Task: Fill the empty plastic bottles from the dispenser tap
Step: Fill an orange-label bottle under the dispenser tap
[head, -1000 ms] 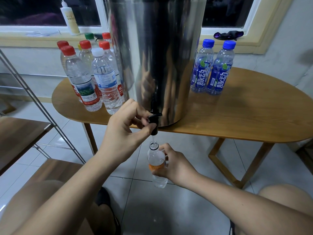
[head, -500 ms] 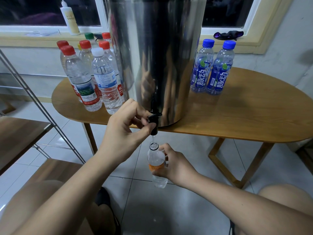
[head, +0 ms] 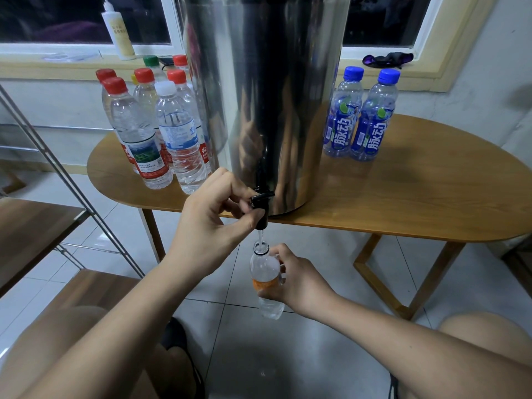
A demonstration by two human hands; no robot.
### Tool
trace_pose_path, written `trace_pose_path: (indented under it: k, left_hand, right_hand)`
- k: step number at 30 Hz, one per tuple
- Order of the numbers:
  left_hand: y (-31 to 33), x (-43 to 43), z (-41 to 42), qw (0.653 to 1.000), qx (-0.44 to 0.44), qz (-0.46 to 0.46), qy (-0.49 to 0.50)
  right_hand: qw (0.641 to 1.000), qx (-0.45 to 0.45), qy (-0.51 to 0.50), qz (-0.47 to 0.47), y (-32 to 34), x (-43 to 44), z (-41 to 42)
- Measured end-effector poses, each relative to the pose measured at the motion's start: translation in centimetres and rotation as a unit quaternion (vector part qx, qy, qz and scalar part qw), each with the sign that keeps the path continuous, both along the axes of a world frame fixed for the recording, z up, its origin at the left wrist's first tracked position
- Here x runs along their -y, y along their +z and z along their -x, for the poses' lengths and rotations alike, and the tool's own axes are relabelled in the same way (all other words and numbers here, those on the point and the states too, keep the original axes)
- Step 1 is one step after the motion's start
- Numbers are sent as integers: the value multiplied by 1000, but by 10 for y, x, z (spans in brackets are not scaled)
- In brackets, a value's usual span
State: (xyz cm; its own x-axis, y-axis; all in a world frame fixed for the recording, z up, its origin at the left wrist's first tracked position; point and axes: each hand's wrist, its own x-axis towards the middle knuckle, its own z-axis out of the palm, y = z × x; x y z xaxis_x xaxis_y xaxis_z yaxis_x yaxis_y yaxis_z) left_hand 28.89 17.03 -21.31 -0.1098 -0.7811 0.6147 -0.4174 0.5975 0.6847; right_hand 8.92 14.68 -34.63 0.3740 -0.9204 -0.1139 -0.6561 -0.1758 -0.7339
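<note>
**Mouth under the spout, eyes on the level**

Nearest, the right hand (head: 298,280) grips the bottle (head: 263,266) around its orange label. Its fingers (head: 277,249) curl round the body, with one up beside the neck. The bottle hangs upright in the air, below the edge of the surface (head: 403,194) and over the floor (head: 288,355). Its open mouth sits directly under the tap (head: 261,208) and just apart from it. A thin stream (head: 260,236) drops from the spout into the neck.

What matters in this step is alignment. The mouth is narrow, so the bottle wants to be plumb and centred under the stream. A tilt or drift would likely send water down the outside and onto the tiles. The plastic looks thin, so a firm but gentle squeeze suits it, and the load will grow as it fills. The level is hard to read behind the label and the hand, so the clear shoulder above the label is the best cue.

Just above, the left hand (head: 207,226) pinches the black tap, thumb beneath and fingers (head: 230,184) curled over the lever. Letting the lever go a little before the water reaches the neck should prevent overflow.

Beyond, the steel dispenser (head: 264,96) stands at the near edge of the surface. Capped bottles (head: 172,139) cluster to its left and two blue bottles (head: 359,122) stand to its right.
</note>
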Motion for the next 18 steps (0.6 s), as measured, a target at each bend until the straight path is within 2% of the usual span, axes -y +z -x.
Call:
trace_pose_path:
  k: [18]
  left_hand:
    - [-1,0,0,1000,-4,3,0]
  right_hand:
    - [1000,1,1,0,-1,1,0]
